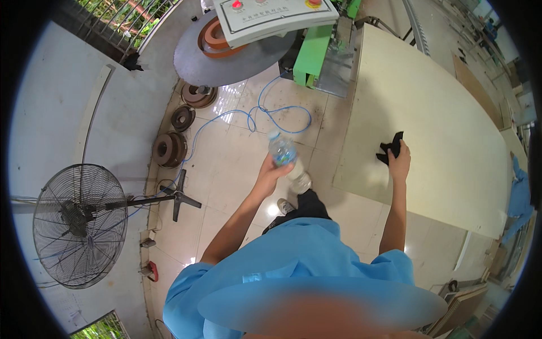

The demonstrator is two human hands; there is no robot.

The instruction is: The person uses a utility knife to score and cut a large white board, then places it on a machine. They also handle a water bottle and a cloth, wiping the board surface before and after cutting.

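Observation:
My left hand (272, 172) is wrapped round a clear plastic bottle (285, 153) with a light blue cap and a blue-green label. The bottle is tilted over the tiled floor, and what looks like clear liquid is inside it. To the right, my right hand (400, 164) reaches over a large cream board (440, 124). Its fingers are closed on a black glove (393, 148), a limp fabric piece with finger-like ends. The glove is at the board's surface; whether it rests on it I cannot tell.
A black floor fan (82, 226) stands at the left wall. Ahead are a round grey turntable (192, 62) with brown edging rolls, a control box (276, 28) and a green machine (311, 53). Blue hose (307, 121) loops across the floor. More rolls (169, 150) lie by the wall.

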